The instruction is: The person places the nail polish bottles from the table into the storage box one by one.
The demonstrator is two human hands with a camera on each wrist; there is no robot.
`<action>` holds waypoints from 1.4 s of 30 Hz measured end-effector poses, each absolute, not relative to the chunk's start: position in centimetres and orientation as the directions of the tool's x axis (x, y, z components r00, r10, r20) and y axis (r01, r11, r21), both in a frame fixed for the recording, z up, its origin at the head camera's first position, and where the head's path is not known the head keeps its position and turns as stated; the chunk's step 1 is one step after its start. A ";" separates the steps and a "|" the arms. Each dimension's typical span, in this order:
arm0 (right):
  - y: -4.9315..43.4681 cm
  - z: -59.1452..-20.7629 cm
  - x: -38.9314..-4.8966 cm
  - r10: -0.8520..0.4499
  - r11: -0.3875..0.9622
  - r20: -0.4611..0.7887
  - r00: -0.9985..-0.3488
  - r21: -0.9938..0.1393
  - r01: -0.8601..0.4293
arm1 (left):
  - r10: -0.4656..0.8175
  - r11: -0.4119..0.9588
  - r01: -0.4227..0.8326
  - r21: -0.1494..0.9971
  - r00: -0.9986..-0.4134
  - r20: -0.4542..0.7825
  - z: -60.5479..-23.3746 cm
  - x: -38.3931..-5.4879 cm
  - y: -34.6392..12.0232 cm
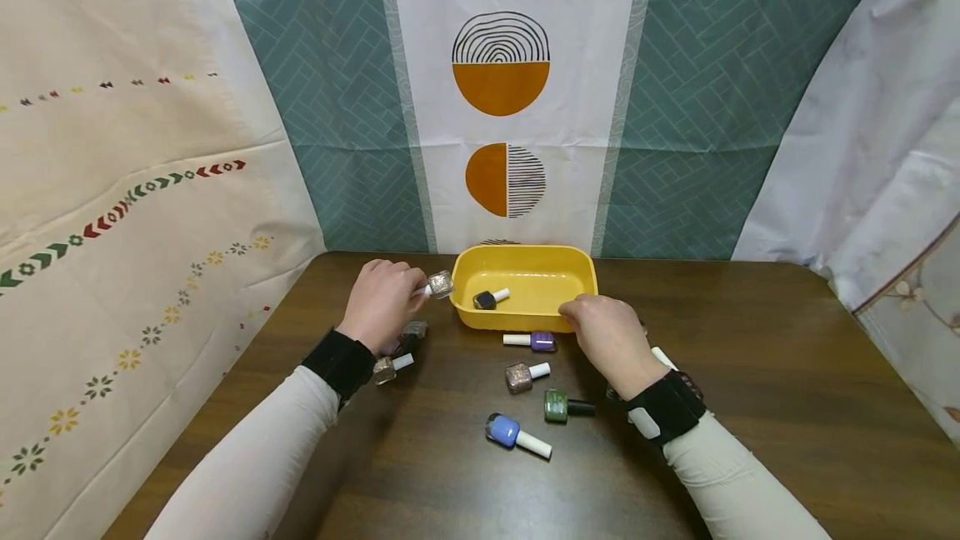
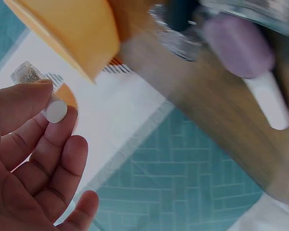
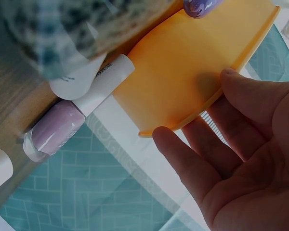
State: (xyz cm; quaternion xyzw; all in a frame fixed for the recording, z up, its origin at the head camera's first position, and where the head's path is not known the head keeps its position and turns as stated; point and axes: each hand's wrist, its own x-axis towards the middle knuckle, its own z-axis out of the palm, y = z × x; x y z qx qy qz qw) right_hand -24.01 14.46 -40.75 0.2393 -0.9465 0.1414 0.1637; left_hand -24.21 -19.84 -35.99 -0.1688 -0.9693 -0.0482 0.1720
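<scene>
Though wide, yellow tub (image 1: 543, 283) with one dark bottle (image 1: 487, 300) inside.

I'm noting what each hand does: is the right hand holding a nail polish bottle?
No, the right hand grips the yellow tub at its rim, while the left hand holds a glittery bottle.

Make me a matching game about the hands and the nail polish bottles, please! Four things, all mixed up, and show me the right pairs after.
1. Left hand
2. Green bottle
3. Right hand
4. Dark bottle with a white cap

A. Gripping the rim of the yellow tub
B. Lying inside the tub
C. Pinching a glittery bottle
D. Lying on the table, with a black cap

Right pairs: 1-C, 2-D, 3-A, 4-B
</scene>
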 end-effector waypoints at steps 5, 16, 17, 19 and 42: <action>14.6 -40.8 -24.0 -0.407 0.847 0.375 -0.833 -0.185 -0.498 | 0.338 0.929 0.370 0.031 -0.877 0.342 -35.5 -24.6 -18.1; 14.2 -40.6 -24.0 -0.397 0.853 0.351 -0.848 -0.200 -0.482 | 0.359 0.928 0.371 -0.011 -0.888 0.287 -35.4 -25.8 -15.2; 14.2 -40.6 -24.0 -0.394 0.856 0.346 -0.852 -0.200 -0.477 | 0.362 0.928 0.373 -0.014 -0.891 0.275 -35.5 -25.9 -15.0; 14.2 -40.7 -23.9 -0.390 0.861 0.336 -0.857 -0.198 -0.469 | 0.372 0.925 0.379 -0.023 -0.892 0.258 -35.7 -26.1 -14.4; 14.2 -40.4 -23.7 -0.389 0.862 0.324 -0.863 -0.204 -0.465 | 0.381 0.923 0.383 -0.027 -0.905 0.188 -37.4 -28.6 -11.2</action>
